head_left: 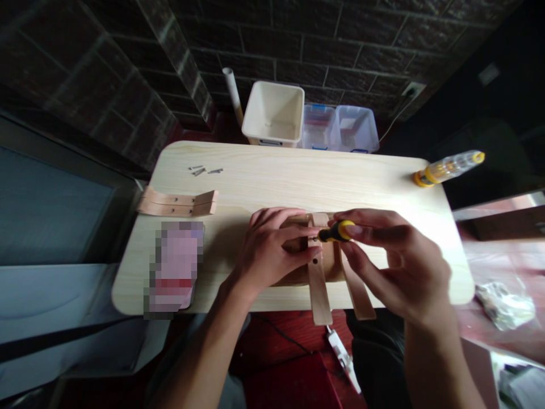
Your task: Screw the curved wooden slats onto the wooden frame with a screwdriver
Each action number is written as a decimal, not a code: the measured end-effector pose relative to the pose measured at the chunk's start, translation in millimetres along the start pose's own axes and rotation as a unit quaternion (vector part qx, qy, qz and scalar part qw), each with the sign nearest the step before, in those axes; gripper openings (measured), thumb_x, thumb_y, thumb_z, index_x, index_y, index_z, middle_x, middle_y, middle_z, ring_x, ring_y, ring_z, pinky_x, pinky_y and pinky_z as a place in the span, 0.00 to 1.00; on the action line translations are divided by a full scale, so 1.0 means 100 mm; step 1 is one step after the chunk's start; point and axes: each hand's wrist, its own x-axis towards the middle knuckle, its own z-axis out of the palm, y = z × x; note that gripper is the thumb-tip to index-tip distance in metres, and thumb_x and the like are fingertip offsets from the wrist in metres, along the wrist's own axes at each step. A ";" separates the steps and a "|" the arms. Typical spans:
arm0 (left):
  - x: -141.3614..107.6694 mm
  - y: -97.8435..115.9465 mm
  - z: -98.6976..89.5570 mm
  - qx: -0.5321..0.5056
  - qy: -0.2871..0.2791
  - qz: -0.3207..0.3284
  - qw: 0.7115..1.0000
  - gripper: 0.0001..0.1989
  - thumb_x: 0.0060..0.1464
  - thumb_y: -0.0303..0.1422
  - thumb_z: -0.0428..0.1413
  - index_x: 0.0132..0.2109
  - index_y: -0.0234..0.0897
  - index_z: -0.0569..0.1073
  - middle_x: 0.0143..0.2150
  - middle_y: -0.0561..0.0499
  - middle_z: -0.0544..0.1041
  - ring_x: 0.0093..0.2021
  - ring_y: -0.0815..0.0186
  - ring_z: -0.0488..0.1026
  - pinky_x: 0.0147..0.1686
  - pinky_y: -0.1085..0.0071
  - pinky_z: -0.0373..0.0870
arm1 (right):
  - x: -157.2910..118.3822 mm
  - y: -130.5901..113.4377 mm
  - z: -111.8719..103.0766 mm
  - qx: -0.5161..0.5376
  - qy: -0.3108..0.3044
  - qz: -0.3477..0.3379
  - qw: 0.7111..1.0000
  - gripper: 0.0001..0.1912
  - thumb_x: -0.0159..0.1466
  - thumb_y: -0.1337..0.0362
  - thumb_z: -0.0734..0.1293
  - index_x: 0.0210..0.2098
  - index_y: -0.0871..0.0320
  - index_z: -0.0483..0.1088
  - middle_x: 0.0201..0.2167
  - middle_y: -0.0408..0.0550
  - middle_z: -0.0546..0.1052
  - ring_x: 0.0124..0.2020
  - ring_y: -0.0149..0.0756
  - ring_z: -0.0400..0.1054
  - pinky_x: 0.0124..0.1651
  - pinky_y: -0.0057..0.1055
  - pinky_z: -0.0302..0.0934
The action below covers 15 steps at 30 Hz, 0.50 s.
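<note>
A yellow and black screwdriver (pixel 336 232) is gripped in the fingers of my right hand (pixel 400 255). Its tip meets a screw on a curved wooden strip (pixel 320 295), just above a dark hole. My left hand (pixel 270 247) lies over a rounded wooden piece (pixel 293 278) under the strip, its index finger and thumb pressed to the strip on either side of the screw. A second wooden strip (pixel 360 292) runs alongside, and both strips jut past the table's near edge. The underside of the wooden piece is hidden.
On the light wooden table (pixel 272 176) lie several screws (pixel 199 170), a pair of curved wooden strips (pixel 179 203) and a blurred-out pink item (pixel 179 261). A clear, yellow-capped screwdriver case (pixel 447 168) stands at the right. Behind are a cream bin (pixel 275 111) and clear boxes (pixel 357 128).
</note>
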 end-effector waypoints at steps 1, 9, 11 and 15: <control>0.00 0.00 0.00 -0.001 0.001 0.002 1.000 0.11 0.60 0.43 0.71 0.50 0.54 0.86 0.60 0.53 0.84 0.61 0.54 0.78 0.64 0.51 0.67 | 0.00 -0.01 0.00 -0.002 0.001 -0.001 1.000 0.27 0.65 0.81 0.73 0.58 0.51 0.76 0.55 0.48 0.82 0.58 0.41 0.80 0.57 0.39 0.79; -0.01 0.00 0.00 0.002 -0.005 -0.003 1.000 0.11 0.60 0.44 0.71 0.49 0.53 0.86 0.60 0.52 0.84 0.61 0.54 0.78 0.64 0.51 0.67 | -0.02 -0.04 -0.01 0.038 -0.004 0.027 0.999 0.27 0.65 0.81 0.72 0.58 0.50 0.75 0.57 0.49 0.82 0.61 0.46 0.80 0.59 0.47 0.80; -0.01 0.01 0.00 0.003 -0.005 -0.006 1.000 0.11 0.60 0.44 0.71 0.49 0.53 0.86 0.60 0.52 0.84 0.61 0.53 0.78 0.64 0.50 0.68 | -0.03 -0.03 -0.01 0.045 -0.004 0.026 0.999 0.27 0.65 0.82 0.72 0.58 0.50 0.76 0.56 0.48 0.82 0.60 0.44 0.80 0.58 0.45 0.80; 0.00 0.01 0.00 0.006 -0.003 -0.004 1.000 0.10 0.60 0.44 0.70 0.49 0.53 0.87 0.59 0.52 0.84 0.61 0.53 0.79 0.63 0.50 0.69 | -0.03 -0.01 0.00 0.051 -0.003 0.027 0.998 0.27 0.65 0.82 0.72 0.58 0.50 0.76 0.56 0.48 0.82 0.60 0.44 0.79 0.58 0.44 0.80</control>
